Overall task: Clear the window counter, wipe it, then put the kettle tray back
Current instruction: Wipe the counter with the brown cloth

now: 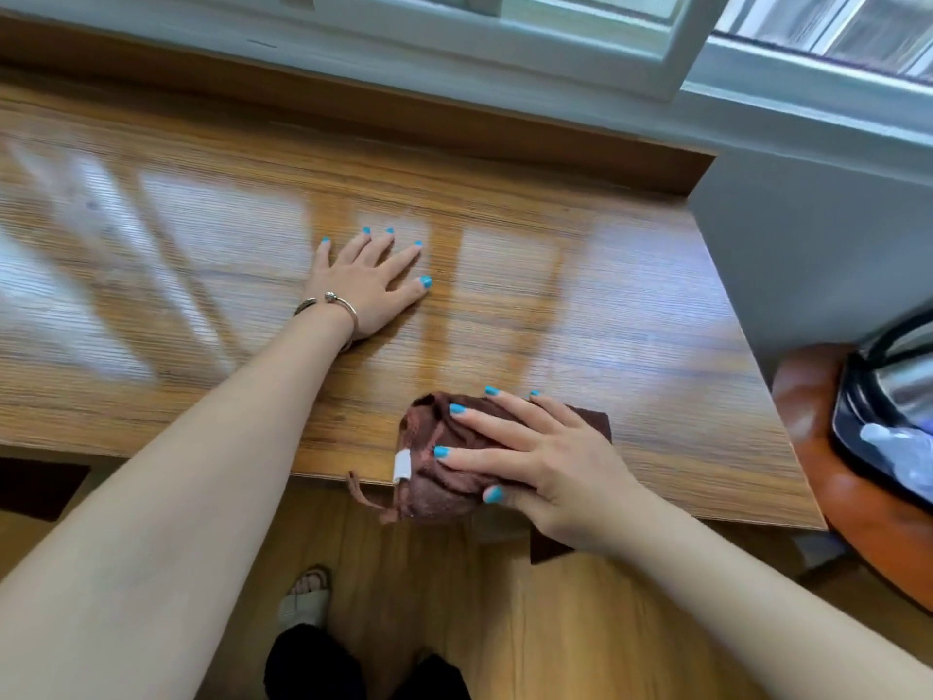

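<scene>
The wooden window counter (631, 305) runs across the view below the window and reflects the panes. My left hand (371, 282) lies flat on it near the middle, fingers spread, holding nothing. My right hand (535, 462) presses down on a bunched brown cloth (444, 442) at the counter's front edge; part of the cloth with a white tag hangs over the edge. At the far right a dark tray (858, 421) carries the steel kettle (903, 381) and a clear plastic item, resting on a reddish-brown seat (833, 507).
The white window frame (555, 37) and a grey wall (808, 234) bound the counter at the back and right. A wooden floor (555, 623) lies below, with my foot in a sandal (305, 593) near the counter.
</scene>
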Tool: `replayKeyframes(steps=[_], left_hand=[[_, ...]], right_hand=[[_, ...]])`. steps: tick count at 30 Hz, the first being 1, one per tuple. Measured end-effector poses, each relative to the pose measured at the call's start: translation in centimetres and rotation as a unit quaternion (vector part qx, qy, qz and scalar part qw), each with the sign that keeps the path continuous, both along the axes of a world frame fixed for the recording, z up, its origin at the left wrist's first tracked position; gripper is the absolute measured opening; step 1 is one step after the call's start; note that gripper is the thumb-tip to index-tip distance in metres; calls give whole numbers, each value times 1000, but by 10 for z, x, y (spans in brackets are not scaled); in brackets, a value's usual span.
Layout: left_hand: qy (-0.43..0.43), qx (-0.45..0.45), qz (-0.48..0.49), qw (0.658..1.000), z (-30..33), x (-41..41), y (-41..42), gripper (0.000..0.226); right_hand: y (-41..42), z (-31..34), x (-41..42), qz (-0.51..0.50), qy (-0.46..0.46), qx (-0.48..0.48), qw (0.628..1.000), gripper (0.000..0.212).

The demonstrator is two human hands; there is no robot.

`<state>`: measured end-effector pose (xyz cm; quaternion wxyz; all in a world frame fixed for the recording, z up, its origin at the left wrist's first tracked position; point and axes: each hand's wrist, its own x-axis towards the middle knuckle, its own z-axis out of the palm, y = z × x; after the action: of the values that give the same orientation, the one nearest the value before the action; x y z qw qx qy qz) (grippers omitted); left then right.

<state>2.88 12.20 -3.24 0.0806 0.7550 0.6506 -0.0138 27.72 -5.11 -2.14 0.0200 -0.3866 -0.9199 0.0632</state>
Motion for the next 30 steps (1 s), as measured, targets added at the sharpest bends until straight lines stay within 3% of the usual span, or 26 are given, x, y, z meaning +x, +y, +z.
replayKeyframes(steps=[3, 7, 10, 13, 17, 20, 24, 30], left_hand=[[-2, 9, 11, 1000, 0, -1, 1, 61], [-1, 9, 15, 1000, 3, 0, 1, 61], [-10, 13, 22, 1000, 7, 3, 0, 60], [-26, 18, 28, 999, 16, 12, 4, 60], [-39, 9, -43, 998, 24, 57, 37, 59], [-76, -25, -67, 995, 25, 105, 67, 58], [-56, -16, -50, 997, 10, 126, 93, 57], [-66, 40, -23, 997, 0, 125, 99, 50]], right_hand=[[49, 6, 16, -70, 10, -47, 996, 45], [129, 9, 23, -201, 3, -35, 979, 42], [143, 8, 15, -252, 5, -37, 967, 41], [98, 5, 16, -232, -4, -30, 972, 43], [14, 7, 29, -129, 18, -20, 991, 45], [4, 5, 43, -73, 6, -29, 997, 44], [50, 7, 64, -52, 8, -63, 997, 44], [198, 9, 86, -199, 23, -36, 979, 44]])
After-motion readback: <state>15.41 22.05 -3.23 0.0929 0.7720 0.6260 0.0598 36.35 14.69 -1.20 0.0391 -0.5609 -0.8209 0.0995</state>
